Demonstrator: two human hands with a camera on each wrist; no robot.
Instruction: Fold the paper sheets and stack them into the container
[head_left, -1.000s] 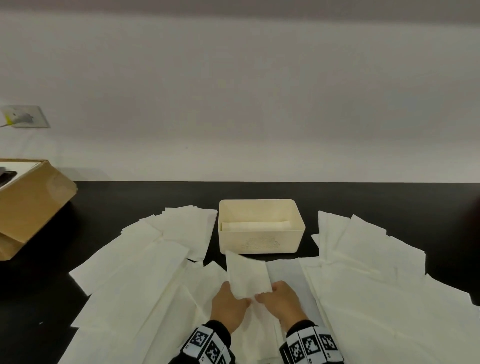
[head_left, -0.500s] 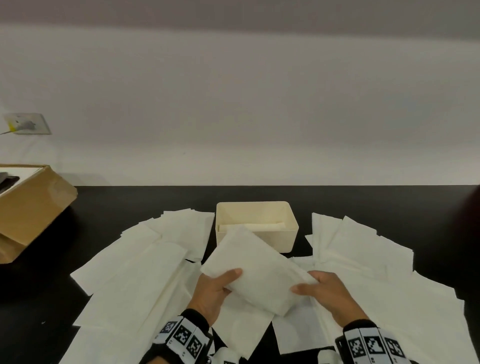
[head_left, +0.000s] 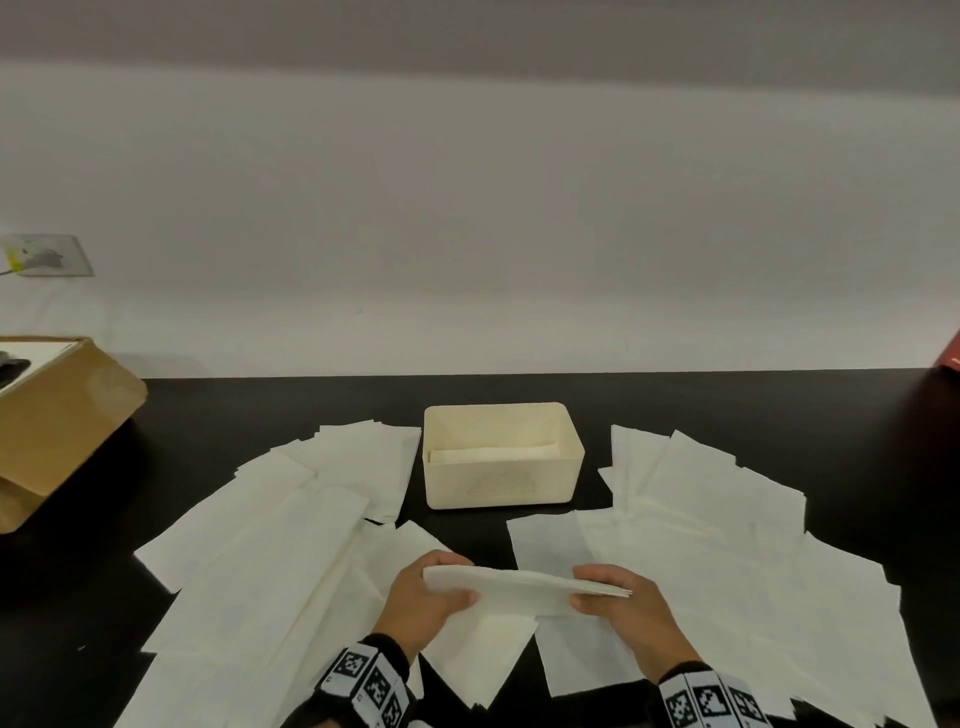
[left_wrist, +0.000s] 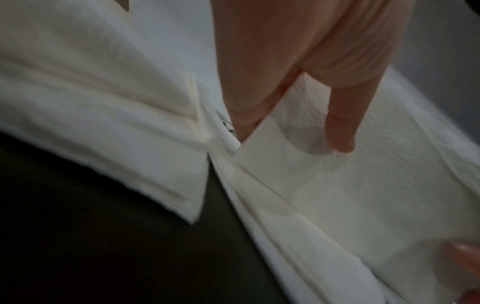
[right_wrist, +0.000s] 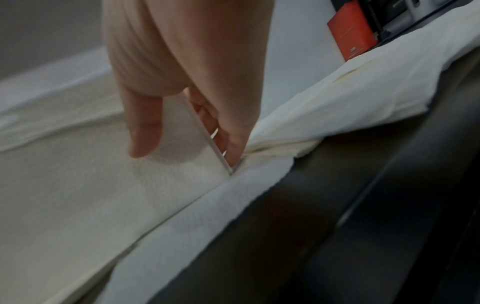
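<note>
A folded white paper sheet (head_left: 524, 590) hangs level just above the table, near its front edge. My left hand (head_left: 431, 592) pinches its left end, thumb underneath toward me and fingers over the far side. My right hand (head_left: 615, 597) pinches its right end the same way. The left wrist view shows the thumb (left_wrist: 342, 123) lying on the sheet (left_wrist: 337, 185). In the right wrist view the thumb (right_wrist: 145, 127) presses the sheet (right_wrist: 78, 195), with the fingers (right_wrist: 228, 139) behind its edge. The cream container (head_left: 501, 483) stands beyond, with folded paper (head_left: 491, 454) inside.
Several unfolded paper sheets lie spread on the black table, left (head_left: 270, 530) and right (head_left: 727, 545) of the container. A cardboard box (head_left: 57, 415) stands at the far left. A red object (head_left: 950, 353) shows at the right edge.
The sheet stood upright between close-together hands, then was held tilted and wide. Now it is lowered, flattened level and held by both ends with the hands apart.
</note>
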